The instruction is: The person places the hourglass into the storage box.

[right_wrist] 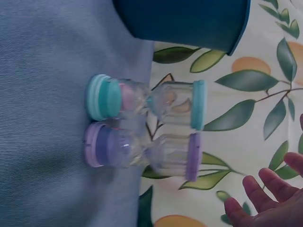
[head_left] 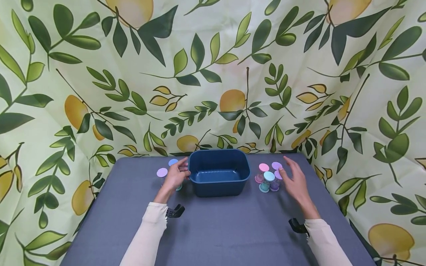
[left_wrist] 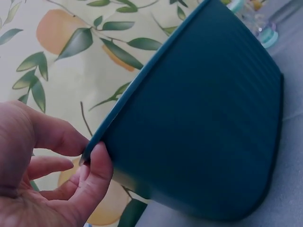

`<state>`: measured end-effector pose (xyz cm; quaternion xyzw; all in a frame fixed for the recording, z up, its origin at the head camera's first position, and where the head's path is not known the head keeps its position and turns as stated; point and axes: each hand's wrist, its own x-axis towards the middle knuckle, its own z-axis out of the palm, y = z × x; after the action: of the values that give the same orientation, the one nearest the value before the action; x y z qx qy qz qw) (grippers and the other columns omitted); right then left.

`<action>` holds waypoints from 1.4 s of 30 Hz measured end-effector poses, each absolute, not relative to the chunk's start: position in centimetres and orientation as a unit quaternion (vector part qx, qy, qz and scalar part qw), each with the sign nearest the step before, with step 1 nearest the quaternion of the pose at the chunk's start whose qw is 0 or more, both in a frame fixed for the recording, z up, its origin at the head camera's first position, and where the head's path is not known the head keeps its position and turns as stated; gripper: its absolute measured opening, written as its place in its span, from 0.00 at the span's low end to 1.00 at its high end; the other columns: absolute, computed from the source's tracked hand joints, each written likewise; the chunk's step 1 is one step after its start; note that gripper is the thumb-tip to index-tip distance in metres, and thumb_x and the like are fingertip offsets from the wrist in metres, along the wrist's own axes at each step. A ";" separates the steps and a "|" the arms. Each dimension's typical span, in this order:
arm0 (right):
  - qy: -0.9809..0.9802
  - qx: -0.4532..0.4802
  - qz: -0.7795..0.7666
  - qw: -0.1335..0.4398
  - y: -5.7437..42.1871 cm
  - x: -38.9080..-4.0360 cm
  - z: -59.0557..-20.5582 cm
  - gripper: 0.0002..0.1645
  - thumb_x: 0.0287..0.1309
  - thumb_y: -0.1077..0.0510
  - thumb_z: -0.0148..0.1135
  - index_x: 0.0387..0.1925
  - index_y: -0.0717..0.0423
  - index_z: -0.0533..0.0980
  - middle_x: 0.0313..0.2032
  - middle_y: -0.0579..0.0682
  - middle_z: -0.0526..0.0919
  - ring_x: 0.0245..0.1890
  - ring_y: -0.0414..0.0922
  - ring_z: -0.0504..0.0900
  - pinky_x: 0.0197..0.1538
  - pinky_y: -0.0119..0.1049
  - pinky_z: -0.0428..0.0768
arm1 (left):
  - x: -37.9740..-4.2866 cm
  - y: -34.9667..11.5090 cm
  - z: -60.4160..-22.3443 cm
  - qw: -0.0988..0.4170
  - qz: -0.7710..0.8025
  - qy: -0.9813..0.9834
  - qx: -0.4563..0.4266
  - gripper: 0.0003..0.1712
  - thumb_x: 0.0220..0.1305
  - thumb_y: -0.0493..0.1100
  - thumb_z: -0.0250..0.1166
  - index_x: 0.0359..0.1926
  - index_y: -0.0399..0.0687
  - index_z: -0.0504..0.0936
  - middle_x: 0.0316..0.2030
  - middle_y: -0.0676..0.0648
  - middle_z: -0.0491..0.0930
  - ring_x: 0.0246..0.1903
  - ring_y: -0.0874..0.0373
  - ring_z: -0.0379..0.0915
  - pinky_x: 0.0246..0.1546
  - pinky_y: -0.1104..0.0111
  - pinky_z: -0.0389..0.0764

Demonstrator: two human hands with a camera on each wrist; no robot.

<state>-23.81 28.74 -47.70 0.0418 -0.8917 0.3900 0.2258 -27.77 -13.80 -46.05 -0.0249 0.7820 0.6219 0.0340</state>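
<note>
A dark blue plastic bin (head_left: 217,189) stands upright on the table, its open top up and nothing visible inside. At the bin's left end, my left hand (head_left: 175,176) pinches the rim between thumb and fingertips, clearly seen in the left wrist view at a rim corner (left_wrist: 102,132). My right hand (head_left: 295,183) hovers beside a group of sand timers, fingers spread and holding nothing. That group has a pink-capped timer (head_left: 263,168), a teal-capped timer (head_left: 269,177) and two purple-capped ones. In the right wrist view, the teal timer (right_wrist: 199,105) and a purple timer (right_wrist: 193,157) show sand in their lower bulbs.
Left of the bin, partly behind my left hand, are more sand timers, including a purple-capped one (head_left: 162,172) and a blue-capped one (head_left: 172,162). A grey cloth covers the table (head_left: 226,229). Behind hangs a leaf-and-fruit patterned curtain (head_left: 206,92).
</note>
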 end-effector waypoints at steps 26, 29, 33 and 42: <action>-0.848 -0.088 0.519 0.066 30.4 -24.1 -51.5 0.42 0.62 0.56 0.65 0.72 0.60 0.58 0.70 0.64 0.65 0.69 0.61 0.65 0.67 0.56 0.69 | -28.5 -13.8 -46.2 0.060 0.653 0.754 -0.031 0.34 0.59 0.27 0.57 0.69 0.37 0.67 0.62 0.33 0.71 0.47 0.53 0.73 0.30 0.73 0.78; -0.844 -0.095 0.524 0.058 30.5 -24.2 -51.8 0.42 0.62 0.56 0.65 0.72 0.60 0.58 0.70 0.64 0.63 0.70 0.61 0.65 0.67 0.56 0.68 | -28.5 -13.8 -46.3 0.062 0.655 0.752 -0.033 0.34 0.59 0.27 0.57 0.69 0.37 0.67 0.62 0.33 0.71 0.46 0.55 0.73 0.30 0.73 0.79; -0.844 -0.095 0.525 0.056 30.5 -24.3 -52.1 0.41 0.62 0.58 0.65 0.72 0.60 0.59 0.70 0.65 0.64 0.69 0.61 0.66 0.67 0.55 0.68 | -28.4 -13.8 -46.4 0.060 0.662 0.747 -0.031 0.35 0.59 0.26 0.57 0.69 0.36 0.67 0.62 0.32 0.71 0.44 0.57 0.74 0.29 0.73 0.79; -0.845 -0.098 0.523 0.057 30.6 -24.8 -52.8 0.39 0.61 0.57 0.66 0.70 0.61 0.61 0.67 0.65 0.68 0.67 0.60 0.69 0.63 0.43 0.74 | -28.5 -13.6 -46.6 0.065 0.662 0.746 -0.033 0.34 0.60 0.27 0.58 0.69 0.39 0.67 0.63 0.34 0.71 0.48 0.53 0.74 0.32 0.72 0.80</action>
<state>-24.76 30.61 -52.85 -0.0983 -0.8449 0.5228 0.0568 -28.55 -13.60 -46.64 -0.0331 0.7461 0.6618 0.0652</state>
